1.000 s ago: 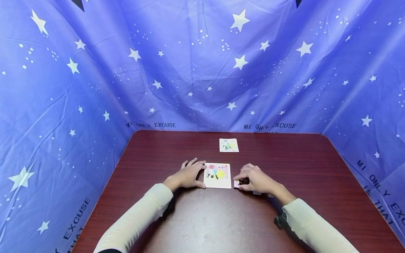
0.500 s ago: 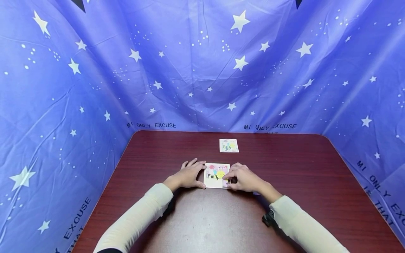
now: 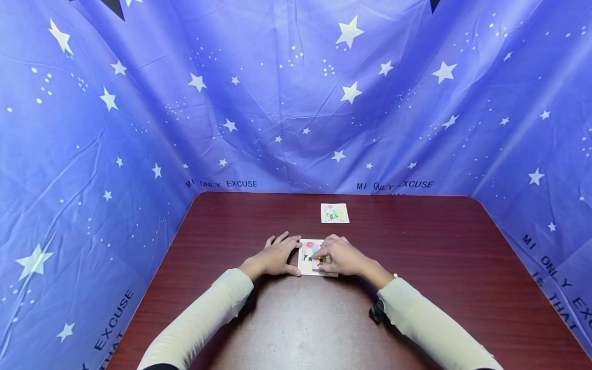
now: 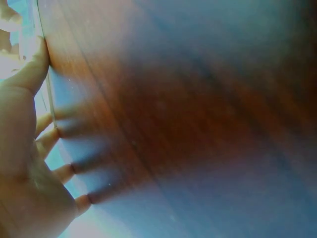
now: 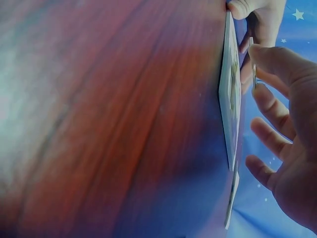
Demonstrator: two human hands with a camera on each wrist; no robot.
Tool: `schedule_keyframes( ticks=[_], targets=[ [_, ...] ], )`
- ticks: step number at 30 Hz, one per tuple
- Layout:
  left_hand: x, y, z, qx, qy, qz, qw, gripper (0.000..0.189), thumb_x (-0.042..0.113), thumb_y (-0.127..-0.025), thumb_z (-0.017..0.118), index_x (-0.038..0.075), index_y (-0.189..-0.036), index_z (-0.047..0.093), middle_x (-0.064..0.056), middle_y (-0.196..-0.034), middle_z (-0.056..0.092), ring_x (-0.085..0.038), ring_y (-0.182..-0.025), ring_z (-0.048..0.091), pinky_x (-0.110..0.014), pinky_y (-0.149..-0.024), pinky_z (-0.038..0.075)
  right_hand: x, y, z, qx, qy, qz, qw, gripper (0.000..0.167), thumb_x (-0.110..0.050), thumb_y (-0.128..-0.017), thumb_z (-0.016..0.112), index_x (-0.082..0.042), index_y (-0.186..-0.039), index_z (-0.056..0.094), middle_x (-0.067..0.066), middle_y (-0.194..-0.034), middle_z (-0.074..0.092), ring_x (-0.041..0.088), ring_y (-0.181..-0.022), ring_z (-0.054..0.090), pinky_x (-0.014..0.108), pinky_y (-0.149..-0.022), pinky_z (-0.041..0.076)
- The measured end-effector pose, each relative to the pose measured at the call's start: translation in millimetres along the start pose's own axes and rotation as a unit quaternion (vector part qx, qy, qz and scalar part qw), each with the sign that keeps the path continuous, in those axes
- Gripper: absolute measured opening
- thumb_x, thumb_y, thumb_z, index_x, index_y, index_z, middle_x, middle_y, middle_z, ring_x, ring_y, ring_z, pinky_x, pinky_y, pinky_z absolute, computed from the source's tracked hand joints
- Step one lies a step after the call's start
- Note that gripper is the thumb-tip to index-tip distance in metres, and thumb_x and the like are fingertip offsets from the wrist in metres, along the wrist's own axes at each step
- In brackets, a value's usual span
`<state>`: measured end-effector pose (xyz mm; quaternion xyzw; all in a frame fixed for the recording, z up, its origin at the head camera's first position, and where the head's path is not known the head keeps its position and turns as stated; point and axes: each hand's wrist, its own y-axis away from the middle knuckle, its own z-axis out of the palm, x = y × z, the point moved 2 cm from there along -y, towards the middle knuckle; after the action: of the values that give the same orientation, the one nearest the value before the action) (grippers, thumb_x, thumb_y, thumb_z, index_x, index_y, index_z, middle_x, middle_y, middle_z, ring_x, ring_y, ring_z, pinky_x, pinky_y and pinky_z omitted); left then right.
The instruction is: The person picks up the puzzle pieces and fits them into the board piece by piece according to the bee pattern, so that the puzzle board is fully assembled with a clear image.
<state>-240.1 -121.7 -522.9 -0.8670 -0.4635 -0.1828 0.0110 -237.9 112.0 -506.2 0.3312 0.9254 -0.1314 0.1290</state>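
From the right wrist, I can see what the head view hides: the flat piece is held up clear of the board. I count two hands, one board and one picture card, the card near the table's far edge, the board closer in. The right hand pinches the piece between thumb and finger; the left hand, fingers spread, touches the board's left edge.
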Motion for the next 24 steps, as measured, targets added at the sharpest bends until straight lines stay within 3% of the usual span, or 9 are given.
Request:
schedule_keyframes(
  ticks=[14,24],
  targets=[
    [2.0,0.4,-1.1,0.005,0.003,0.004,1.0000,0.085,0.064,-0.080,0.075,0.019,-0.148,0.048,-0.001,-0.166,0.034,-0.040,-0.156,0.021,-0.069,-0.117,0.021,-7.8,-15.7,12.4,-0.035,0.017,0.008,0.9992,0.031,-0.035,-0.083,0.081,-0.027,-0.114,0.080,-0.008,-0.107,0.077,0.022,-0.113,0.059,0.041,-0.086,0.044],
    [0.8,0.0,-0.8,0.003,0.000,0.002,1.0000,0.087,0.064,-0.080,0.075,0.019,-0.149,0.047,-0.001,-0.166,0.034,-0.040,-0.156,0.021,-0.069,-0.118,0.021,-12.5,-23.9,15.2,-0.019,0.026,-0.003,0.9995,0.027,-0.034,-0.082,0.082,-0.026,-0.109,0.081,-0.004,-0.103,0.075,0.024,-0.110,0.060,0.043,-0.085,0.046]
  ],
)
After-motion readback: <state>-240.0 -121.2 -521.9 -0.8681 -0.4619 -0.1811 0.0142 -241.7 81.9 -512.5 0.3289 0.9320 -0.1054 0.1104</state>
